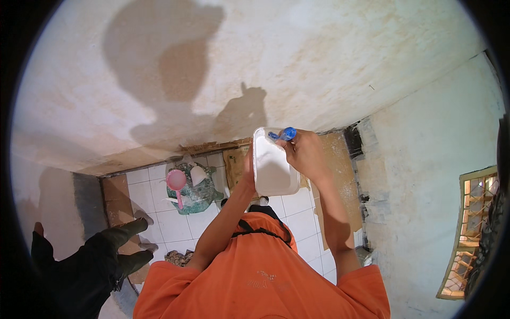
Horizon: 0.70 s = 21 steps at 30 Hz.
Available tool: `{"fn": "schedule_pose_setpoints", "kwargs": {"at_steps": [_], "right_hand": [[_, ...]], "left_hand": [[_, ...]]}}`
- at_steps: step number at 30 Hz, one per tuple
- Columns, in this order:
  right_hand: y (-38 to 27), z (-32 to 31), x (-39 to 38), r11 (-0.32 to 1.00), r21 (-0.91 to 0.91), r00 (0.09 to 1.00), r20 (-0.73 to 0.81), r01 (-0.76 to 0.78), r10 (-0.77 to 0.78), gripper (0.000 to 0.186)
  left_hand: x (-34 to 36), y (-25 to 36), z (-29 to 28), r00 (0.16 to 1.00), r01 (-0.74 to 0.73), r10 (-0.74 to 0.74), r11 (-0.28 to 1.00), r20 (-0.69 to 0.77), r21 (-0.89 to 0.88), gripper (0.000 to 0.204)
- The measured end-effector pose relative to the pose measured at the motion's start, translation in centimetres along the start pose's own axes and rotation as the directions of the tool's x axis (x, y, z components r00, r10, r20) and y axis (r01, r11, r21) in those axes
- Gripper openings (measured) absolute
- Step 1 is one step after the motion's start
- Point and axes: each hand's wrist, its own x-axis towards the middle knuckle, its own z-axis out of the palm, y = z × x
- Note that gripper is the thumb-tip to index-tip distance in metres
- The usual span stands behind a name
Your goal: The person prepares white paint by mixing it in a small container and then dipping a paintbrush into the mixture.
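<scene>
Gripping partly hidden blue tool (289, 133) in curled right hand (306, 151); holding up white tub (281, 190) with left hand (248, 170), largely hidden behind it.

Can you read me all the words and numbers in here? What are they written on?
Orange shirt: small, pale print on it, too small and blurred to read.
White tub by the left hand: no writing I can make out.
Blue-handled tool in the right hand: none I can make out.
Pink dipper and walls: none I can make out.
</scene>
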Motion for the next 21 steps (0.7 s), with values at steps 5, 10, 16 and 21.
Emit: {"fn": "schedule_pose_setpoints", "kwargs": {"at_steps": [5,10,16,21], "right_hand": [[-0.2,0.2,0.3,0.982,0.094,0.986,-0.041,0.165,-0.162,0.010],[-0.2,-0.1,0.2,0.976,0.114,0.982,0.029,0.184,-0.188,0.012],[0.2,-0.2,-0.5,0.973,0.098,0.964,0.145,0.211,-0.224,0.016],[-0.3,-0.8,-1.6,0.975,0.122,0.944,0.252,0.185,-0.211,0.018]], "left_hand": [[0.3,-0.1,-1.2,0.989,0.053,-0.047,0.998,0.140,-0.041,0.063],[0.1,-0.7,-1.7,0.993,0.075,-0.062,0.988,0.098,-0.136,0.063],[-0.1,-0.8,-1.8,0.983,0.167,-0.153,0.973,0.099,-0.159,0.065],[-0.4,-0.7,-1.2,0.977,0.179,-0.150,0.965,0.154,-0.192,0.069]]}}
